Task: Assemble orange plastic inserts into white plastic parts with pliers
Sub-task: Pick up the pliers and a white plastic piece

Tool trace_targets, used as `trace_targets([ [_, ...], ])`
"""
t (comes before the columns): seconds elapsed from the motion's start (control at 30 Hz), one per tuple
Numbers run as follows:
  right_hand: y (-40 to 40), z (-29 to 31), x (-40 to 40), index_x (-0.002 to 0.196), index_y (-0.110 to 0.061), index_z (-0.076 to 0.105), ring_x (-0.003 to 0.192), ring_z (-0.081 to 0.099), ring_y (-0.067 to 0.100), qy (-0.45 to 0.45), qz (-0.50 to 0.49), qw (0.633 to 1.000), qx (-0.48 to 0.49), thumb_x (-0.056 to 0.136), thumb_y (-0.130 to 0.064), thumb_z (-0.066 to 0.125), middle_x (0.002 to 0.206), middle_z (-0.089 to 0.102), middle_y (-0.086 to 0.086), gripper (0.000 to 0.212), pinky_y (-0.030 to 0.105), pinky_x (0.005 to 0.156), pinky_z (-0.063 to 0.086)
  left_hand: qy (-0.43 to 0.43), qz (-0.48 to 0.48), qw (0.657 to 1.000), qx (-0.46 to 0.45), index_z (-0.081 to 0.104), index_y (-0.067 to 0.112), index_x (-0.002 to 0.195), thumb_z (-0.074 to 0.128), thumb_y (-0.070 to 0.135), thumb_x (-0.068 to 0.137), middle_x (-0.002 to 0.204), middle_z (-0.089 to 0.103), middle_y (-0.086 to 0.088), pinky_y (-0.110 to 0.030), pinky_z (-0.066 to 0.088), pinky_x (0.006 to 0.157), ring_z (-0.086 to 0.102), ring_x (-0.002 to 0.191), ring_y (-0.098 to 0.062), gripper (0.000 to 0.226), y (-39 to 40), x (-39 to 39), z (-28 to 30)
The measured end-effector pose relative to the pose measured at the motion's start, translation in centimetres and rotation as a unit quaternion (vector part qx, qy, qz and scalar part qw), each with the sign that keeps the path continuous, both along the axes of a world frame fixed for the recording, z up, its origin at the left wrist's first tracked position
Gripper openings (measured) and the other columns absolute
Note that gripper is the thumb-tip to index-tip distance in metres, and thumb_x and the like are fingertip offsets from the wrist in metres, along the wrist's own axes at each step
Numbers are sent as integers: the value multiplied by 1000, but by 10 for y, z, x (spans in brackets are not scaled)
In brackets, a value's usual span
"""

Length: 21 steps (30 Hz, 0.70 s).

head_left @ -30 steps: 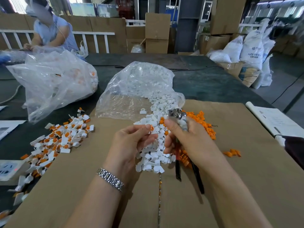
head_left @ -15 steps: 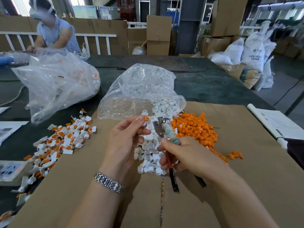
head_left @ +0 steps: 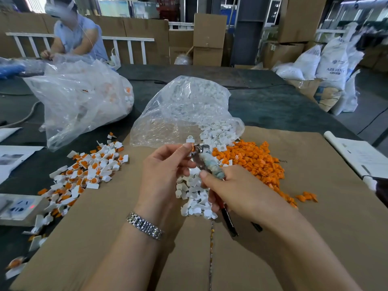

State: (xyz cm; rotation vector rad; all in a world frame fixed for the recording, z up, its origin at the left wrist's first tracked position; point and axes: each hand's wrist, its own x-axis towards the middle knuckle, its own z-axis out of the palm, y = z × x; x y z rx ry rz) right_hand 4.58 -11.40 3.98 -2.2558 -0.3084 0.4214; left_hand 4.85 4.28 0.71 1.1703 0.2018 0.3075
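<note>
A heap of finished parts (head_left: 84, 173) lies left, loose whites (head_left: 195, 196) and inserts (head_left: 252, 162) remain; left hand (head_left: 165, 171) pinches one part (head_left: 191, 147) at the pliers (head_left: 206, 162) gripped by the right hand (head_left: 235, 190).

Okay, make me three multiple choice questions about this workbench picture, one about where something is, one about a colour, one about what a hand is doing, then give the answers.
1. Where does the pile of loose orange inserts lie?
A. right of the hands, on the cardboard
B. inside the far left bag
C. on the papers

2. What colour are the loose parts under the hands?
A. blue
B. white
C. black

3. What is the right hand doing?
A. resting flat
B. gripping the pliers
C. lifting a bag

Answers: 1 A, the orange heap sits on the cardboard. 2 B, the white parts show between the wrists. 3 B, its fingers curl round the handles.
</note>
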Motion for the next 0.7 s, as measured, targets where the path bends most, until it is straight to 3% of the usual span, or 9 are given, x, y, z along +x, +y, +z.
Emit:
trace_targets([
  [0.1,1,-4,-2,89,-3,65,44,59,3,-21,-15,1000,4,99,-58,46,61,66,3,59,15,44,44,1,-2,1000,11,74,6,86,78,13,87,74,69,-7,-19,51,53,62,60,-13,8,0,0,-1],
  [0.2,6,-8,-5,72,-11,58,51,60,20,-48,-31,998,-14,97,-64,43,66,68,14,61,37,65,56,0,-4,1000,14,74,4,85,77,11,88,75,70,-7,-19,52,53,64,59,-12,8,-2,2,-2],
  [0.23,7,-9,-6,71,-11,57,53,59,25,-62,-39,997,-26,96,-66,43,68,67,16,62,44,64,55,0,-5,1000,14,74,3,85,77,10,88,74,69,-8,-19,52,54,64,59,-12,8,-2,2,-3],
  [0.33,9,-14,-6,73,-12,55,49,49,18,-103,-59,991,-55,95,-68,42,62,59,6,61,36,49,42,2,-7,1000,13,75,4,83,78,10,87,72,69,-9,-19,54,55,64,58,-13,8,-2,2,-5],
  [0.4,8,-16,-6,76,-11,58,53,52,18,-117,-63,989,-66,96,-67,43,67,62,5,61,34,50,42,5,-10,1000,17,76,6,82,78,10,88,71,70,-8,-19,55,56,65,59,-13,7,-3,2,-6],
  [0.53,6,-17,-6,83,-9,62,65,64,25,-128,-58,987,-71,97,-66,43,76,69,9,62,43,66,57,17,-8,1000,8,78,10,74,78,10,87,67,70,-9,-22,57,58,67,59,-17,13,-6,2,-8],
  [0.63,-1,-14,-6,95,2,67,74,69,38,-59,-22,997,-49,93,-75,31,77,70,22,85,53,82,57,21,-16,1000,-5,79,11,74,79,13,87,68,71,-11,-22,57,60,69,61,-17,13,-4,2,-6],
  [0.7,-15,-10,-5,99,0,66,70,68,33,-27,-16,998,-52,89,-81,24,76,69,17,92,54,85,56,25,-18,999,-9,78,6,80,78,12,88,69,71,-12,-21,57,59,70,62,-18,10,-2,2,-5],
])
